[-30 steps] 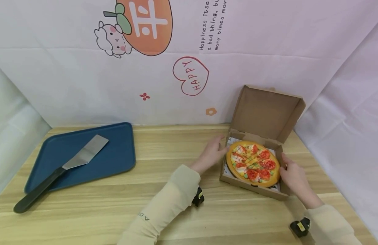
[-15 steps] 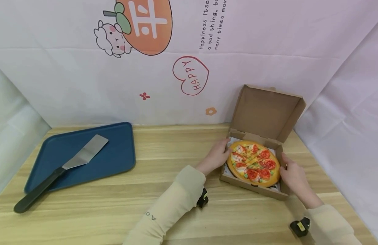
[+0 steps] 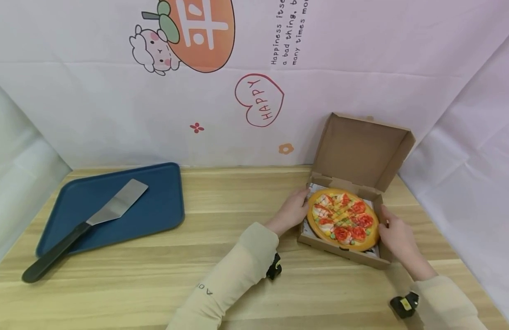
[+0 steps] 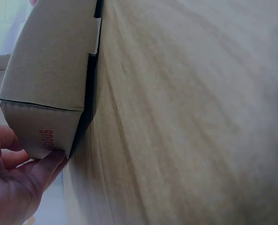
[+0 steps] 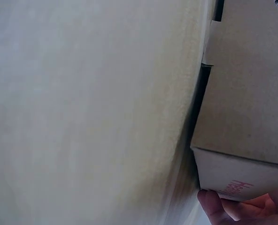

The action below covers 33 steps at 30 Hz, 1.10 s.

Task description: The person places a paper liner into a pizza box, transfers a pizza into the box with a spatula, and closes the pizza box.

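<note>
An open cardboard pizza box (image 3: 359,151) stands at the right of the table, its lid tipped up and back. Inside lies a pizza (image 3: 343,217) with tomato slices and a golden crust, over printed paper. My left hand (image 3: 290,211) grips the box's left side wall, fingers curled in over the edge. On the opposite wall, my right hand (image 3: 401,238) holds the box the same way. Up close in the left wrist view, the fingertips (image 4: 52,161) reach the wall's lower edge. Red lettering marks the side near the right fingers (image 5: 212,206) in the right wrist view.
A blue tray (image 3: 163,206) lies at the left of the wooden table. Across it rests a metal turner (image 3: 120,201), its black handle jutting past the tray's front edge. A white printed cloth (image 3: 238,146) hangs behind the table, and more cloth hangs at both sides.
My left hand has come rightward from beside the box and now grips its left wall. My right hand keeps its hold. The head view has shifted slightly.
</note>
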### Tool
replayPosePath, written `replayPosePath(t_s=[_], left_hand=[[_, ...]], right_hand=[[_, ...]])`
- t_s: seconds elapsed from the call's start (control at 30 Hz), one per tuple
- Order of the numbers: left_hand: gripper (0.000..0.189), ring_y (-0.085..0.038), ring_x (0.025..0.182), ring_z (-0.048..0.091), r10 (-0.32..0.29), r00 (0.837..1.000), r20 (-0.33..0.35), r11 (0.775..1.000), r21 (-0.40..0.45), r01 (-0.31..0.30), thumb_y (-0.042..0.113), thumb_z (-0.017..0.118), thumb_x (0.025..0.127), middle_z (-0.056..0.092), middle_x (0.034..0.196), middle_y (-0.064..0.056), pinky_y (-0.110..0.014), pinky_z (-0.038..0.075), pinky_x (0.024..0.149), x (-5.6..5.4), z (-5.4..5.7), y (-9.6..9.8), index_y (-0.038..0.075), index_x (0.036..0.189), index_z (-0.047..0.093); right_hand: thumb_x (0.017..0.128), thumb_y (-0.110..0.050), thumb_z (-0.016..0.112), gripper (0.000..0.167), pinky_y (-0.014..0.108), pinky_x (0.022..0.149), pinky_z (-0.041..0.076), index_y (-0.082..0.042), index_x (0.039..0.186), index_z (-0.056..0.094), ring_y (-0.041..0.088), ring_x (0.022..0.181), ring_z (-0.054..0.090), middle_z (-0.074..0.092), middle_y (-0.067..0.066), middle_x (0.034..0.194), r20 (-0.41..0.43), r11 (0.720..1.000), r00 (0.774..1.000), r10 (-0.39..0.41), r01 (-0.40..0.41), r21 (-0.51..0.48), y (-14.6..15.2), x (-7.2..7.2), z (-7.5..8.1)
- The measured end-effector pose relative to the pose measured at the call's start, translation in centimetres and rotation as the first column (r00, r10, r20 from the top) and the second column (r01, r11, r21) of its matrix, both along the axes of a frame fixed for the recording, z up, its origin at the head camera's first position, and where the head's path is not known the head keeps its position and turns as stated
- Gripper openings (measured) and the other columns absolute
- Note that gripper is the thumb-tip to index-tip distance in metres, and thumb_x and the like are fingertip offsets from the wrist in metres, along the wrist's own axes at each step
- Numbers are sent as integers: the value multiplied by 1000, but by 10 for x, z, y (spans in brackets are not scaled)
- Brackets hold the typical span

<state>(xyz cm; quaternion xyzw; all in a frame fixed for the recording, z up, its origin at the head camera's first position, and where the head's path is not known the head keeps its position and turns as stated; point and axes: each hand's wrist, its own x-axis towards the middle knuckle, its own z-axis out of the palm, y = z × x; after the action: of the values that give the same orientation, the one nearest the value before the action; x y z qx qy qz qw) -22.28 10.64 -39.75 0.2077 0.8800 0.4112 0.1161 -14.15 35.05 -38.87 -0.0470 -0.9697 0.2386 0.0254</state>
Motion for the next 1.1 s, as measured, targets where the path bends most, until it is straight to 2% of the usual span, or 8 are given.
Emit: replayPosePath(t_s=[0.13, 0.47, 0.63, 0.83, 1.1], left_hand=[[43, -19, 130, 33, 1, 1000, -2, 1000, -16, -1, 7, 40, 96, 36, 141, -11, -27, 29, 103, 0, 0, 1, 2, 138, 36], [43, -21, 130, 34, 0, 999, -37, 999, -42, -2, 6, 42, 94, 37, 141, -13, -28, 30, 103, 2, 1, -6, 0, 137, 36], [44, -21, 129, 34, 22, 999, -28, 999, -47, -23, 6, 42, 94, 37, 141, -13, -29, 30, 103, 4, 3, -13, 1, 137, 36], [45, -22, 130, 33, 34, 999, -17, 998, -44, -34, 6, 41, 94, 35, 142, -13, -32, 29, 104, 5, 2, -25, 1, 138, 35], [44, -24, 129, 34, 46, 998, -47, 996, -69, -49, 6, 42, 94, 36, 141, -15, -33, 30, 103, 6, 2, -41, -1, 137, 35]], right_hand=[[88, -3, 41, 50, 27, 42, 34, 18, 131, 27, 17, 49, 37, 35, 41, 123, 5, 1000, 1000, 0, 0, -5, 1, -1, 0], [84, -3, 43, 50, 28, 40, 34, 16, 130, 32, 16, 44, 36, 43, 41, 117, -29, 1000, 1000, -11, 11, -9, -4, -4, 0], [85, -5, 43, 51, 30, 43, 34, 15, 131, 32, 16, 45, 36, 44, 42, 114, -18, 1000, 1000, -11, 10, -21, -11, -7, 1], [86, -4, 42, 51, 27, 42, 34, 14, 132, 30, 14, 44, 36, 52, 39, 101, 3, 998, 1000, 11, -11, -67, -23, -8, 5], [87, -3, 42, 51, 25, 39, 34, 12, 134, 29, 11, 40, 35, 50, 40, 107, 20, 993, 999, 26, -23, -112, -39, -12, 6]])
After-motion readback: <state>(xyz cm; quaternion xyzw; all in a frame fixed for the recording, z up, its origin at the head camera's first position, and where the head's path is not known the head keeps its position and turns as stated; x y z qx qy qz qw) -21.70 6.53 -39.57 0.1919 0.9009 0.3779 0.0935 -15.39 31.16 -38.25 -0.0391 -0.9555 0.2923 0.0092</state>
